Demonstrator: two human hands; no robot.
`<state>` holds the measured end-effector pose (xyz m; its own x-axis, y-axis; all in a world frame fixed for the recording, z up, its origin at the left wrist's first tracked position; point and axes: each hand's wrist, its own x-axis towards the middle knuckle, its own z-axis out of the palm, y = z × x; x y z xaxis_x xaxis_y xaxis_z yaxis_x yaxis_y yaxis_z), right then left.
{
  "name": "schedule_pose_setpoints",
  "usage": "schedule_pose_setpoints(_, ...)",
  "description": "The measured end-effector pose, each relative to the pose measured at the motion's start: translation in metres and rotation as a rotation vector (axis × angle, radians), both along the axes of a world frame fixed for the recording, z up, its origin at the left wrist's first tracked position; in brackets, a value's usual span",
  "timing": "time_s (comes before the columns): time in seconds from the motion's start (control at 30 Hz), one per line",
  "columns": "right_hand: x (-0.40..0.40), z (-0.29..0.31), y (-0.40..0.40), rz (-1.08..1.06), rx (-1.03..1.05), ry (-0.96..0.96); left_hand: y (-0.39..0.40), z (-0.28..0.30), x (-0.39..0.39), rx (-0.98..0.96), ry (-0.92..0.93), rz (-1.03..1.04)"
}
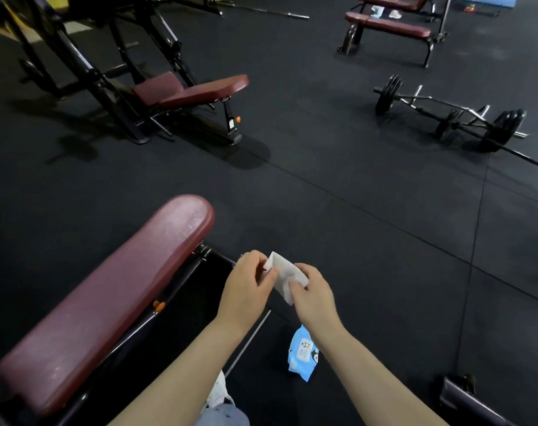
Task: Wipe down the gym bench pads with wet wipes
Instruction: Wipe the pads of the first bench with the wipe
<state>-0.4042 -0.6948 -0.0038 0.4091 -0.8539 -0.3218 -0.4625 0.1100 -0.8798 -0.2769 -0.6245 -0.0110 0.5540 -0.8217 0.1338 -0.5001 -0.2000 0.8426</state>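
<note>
A dim gym with a black rubber floor [353, 210]; the nearest surface — a long maroon bench pad [107, 296] — runs along the left, scuffed pale at its far end; beside it, both hands pinch one white wet wipe [287, 276], left grip [246, 290] and right grip [315, 298] curled on it; a blue wipes pack [301, 353] lies on the floor below; more benches [390, 26] and a loaded barbell [446, 118] beyond.

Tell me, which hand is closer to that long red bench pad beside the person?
Left. The left hand holds the wet wipe just right of the bench pad; the right hand grips the wipe's other side, farther from the pad.
</note>
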Motion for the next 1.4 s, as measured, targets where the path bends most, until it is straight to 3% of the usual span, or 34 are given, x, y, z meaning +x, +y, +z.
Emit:
schedule_pose_setpoints(0.17, 0.080, 0.008, -0.019, -0.143, 0.431, -0.416, -0.010, -0.005, 0.063, 0.011, -0.110, -0.154)
schedule_pose_setpoints(0.27, 0.132, 0.009, -0.035, -0.187, 0.613, -0.533, -0.020, -0.006, 0.106, 0.002, -0.103, -0.174)
schedule_pose_setpoints(0.4, 0.191, 0.003, -0.049, -0.096, 0.447, -0.422, -0.028, -0.005, 0.163, 0.063, -0.098, -0.239)
schedule_pose_setpoints(0.53, 0.239, -0.009, -0.067, -0.144, 0.394, -0.335, -0.029, -0.013, 0.229, 0.121, -0.012, -0.077)
schedule_pose_setpoints(0.8, 0.324, -0.054, -0.126, -0.129, 0.377, -0.126, -0.018, -0.059, 0.340, 0.507, -0.015, 0.111)
schedule_pose_setpoints(1.1, 0.453, -0.114, -0.211, 0.130, 0.300, 0.146, -0.031, -0.112, 0.425, 0.736, 0.016, 0.284)
schedule_pose_setpoints(1.4, 0.569, -0.192, -0.268, 0.419, 0.169, 0.311, -0.042, -0.180, 0.472, 0.783, 0.287, 0.501)
